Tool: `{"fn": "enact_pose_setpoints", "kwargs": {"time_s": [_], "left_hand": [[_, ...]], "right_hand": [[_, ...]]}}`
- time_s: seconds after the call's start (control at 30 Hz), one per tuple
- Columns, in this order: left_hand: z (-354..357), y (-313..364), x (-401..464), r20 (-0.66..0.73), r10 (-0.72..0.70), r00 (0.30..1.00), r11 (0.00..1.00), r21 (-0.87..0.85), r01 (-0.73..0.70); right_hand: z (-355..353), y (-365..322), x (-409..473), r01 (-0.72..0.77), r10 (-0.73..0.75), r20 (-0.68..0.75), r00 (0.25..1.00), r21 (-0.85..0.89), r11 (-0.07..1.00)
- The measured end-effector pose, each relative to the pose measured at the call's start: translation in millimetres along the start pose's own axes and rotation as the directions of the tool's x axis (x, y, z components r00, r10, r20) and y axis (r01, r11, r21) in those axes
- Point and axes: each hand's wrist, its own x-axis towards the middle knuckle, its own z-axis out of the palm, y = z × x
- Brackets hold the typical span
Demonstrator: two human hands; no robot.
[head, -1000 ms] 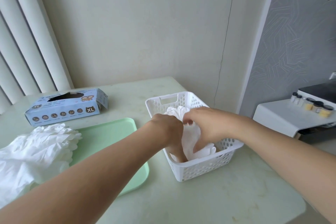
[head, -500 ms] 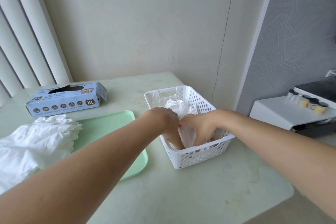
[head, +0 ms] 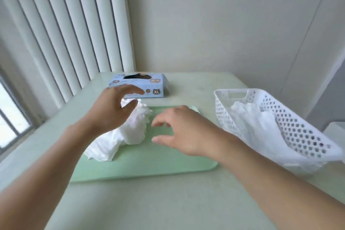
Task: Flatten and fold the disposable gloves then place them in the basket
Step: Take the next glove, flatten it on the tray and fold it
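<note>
A crumpled pile of white disposable gloves (head: 130,130) lies on the left part of a pale green tray (head: 149,162). My left hand (head: 110,110) hovers over the pile with fingers spread and relaxed, holding nothing. My right hand (head: 184,130) hangs above the tray just right of the pile, fingers loosely curled and empty. At the right stands the white perforated basket (head: 291,123), with folded white gloves (head: 255,117) lying inside it.
A blue glove box (head: 147,84) marked XL sits behind the tray near the back of the pale table (head: 168,201). Vertical blinds (head: 61,30) hang at the left, and a plain wall closes the back.
Both hands have left the basket and moved left to the tray, letting go of the gloves placed inside. The view has swung left with them.
</note>
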Motion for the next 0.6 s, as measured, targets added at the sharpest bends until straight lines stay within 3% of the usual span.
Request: {"fn": "enact_pose_setpoints", "kwargs": {"time_s": [0.07,0.13,0.23,0.33,0.43,0.5,0.6], "left_hand": [[-2,-42,-34,-0.057,-0.124,0.991,0.991,0.045,0.127],[6,-64,-58,-0.069,-0.242,0.968,0.97,-0.032,0.24],[8,-80,-74,0.027,-0.367,0.93,0.884,-0.302,0.358],[4,-84,-70,0.053,-0.409,0.911,0.747,-0.554,0.368],[3,-91,-72,0.11,-0.336,0.936,0.815,-0.464,0.347],[7,-95,-73,0.078,-0.29,0.954,0.908,-0.291,0.3],[11,-99,-68,-0.006,-0.255,0.967,0.955,-0.155,0.251]], "right_hand": [[34,-15,35,0.04,-0.04,-0.026,0.999,0.019,0.999],[52,-23,61,0.048,-0.038,-0.096,0.995,0.099,0.994],[75,-35,95,0.0,0.014,-0.148,0.989,0.095,0.995],[86,-34,110,-0.05,0.055,-0.144,0.988,0.035,0.998],[86,-18,125,-0.035,0.064,-0.214,0.975,0.134,0.99],[77,-6,131,-0.025,0.064,-0.204,0.977,0.19,0.982],[64,10,138,-0.018,0.075,-0.257,0.964,0.218,0.976]]}}
